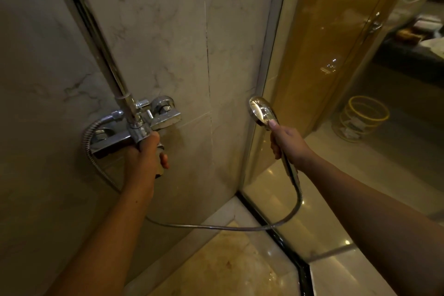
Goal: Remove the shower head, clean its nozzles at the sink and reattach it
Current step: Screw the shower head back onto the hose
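My right hand (287,145) grips the handle of the chrome shower head (262,110), holding it upright with its shiny back toward me, close to the glass partition. A flexible metal hose (216,226) runs from the handle down in a loop and back up to the chrome mixer valve (134,127) on the marble wall. My left hand (144,154) is closed around the lever under the mixer valve. The nozzle face of the shower head is hidden.
A chrome riser pipe (96,38) climbs from the mixer up the wall. A glass partition (312,67) stands to the right, with a yellow wire bin (360,118) and a dark counter (413,60) behind it. A raised marble curb (300,269) edges the shower floor.
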The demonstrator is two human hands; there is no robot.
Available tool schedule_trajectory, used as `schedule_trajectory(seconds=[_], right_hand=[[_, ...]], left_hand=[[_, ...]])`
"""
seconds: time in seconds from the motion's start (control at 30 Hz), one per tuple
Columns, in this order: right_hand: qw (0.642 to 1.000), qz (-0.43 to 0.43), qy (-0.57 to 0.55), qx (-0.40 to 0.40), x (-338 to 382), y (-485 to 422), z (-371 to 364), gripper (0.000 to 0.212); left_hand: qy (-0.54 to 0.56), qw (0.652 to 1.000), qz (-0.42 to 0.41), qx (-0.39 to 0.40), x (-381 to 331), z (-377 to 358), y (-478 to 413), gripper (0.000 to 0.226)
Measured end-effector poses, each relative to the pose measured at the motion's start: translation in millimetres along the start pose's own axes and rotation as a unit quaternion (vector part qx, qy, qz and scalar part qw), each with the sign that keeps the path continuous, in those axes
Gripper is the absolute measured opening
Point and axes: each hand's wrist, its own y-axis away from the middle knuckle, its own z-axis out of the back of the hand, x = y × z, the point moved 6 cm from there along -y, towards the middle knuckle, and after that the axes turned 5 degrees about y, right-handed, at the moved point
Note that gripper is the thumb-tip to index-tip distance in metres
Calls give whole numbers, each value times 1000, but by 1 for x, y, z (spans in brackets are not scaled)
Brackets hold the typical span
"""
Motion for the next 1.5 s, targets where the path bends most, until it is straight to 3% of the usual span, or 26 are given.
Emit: schedule_trajectory(seconds=[0.13,0.33,0.57,0.8,1.0,1.07,1.13,1.17,1.23,1.37,1.5], right_hand=[[999,-21,-11,28,15,2,-10,60],[997,-23,30,62,30,3,-24,32],[990,-32,137,13,46,-12,-36,20],[988,58,139,36,90,-37,-40,10],[977,116,35,178,152,-55,-38,11],[962,130,-27,240,171,-56,-39,17],[935,128,-104,315,187,-54,-42,24],[917,133,-133,352,197,-51,-45,28],[884,149,-167,410,217,-43,-47,29],[803,169,-229,523,263,-23,-52,28],[734,176,-285,591,301,-12,-53,29]], left_hand=[[29,1000,-2,3,2,0,-3,26],[49,999,-6,7,1,0,-3,21],[40,999,-24,27,-2,1,-3,26],[25,999,-4,33,0,2,0,32],[-27,994,-16,-108,-1,1,24,36],[-78,977,-57,-191,-9,-4,49,26],[-136,947,-117,-268,-19,-16,82,32],[-153,940,-153,-263,-26,-31,97,38],[-164,957,-177,-162,-36,-72,111,45],[-138,984,-102,50,-57,-140,114,54],[-109,985,-56,124,-75,-153,107,52]])
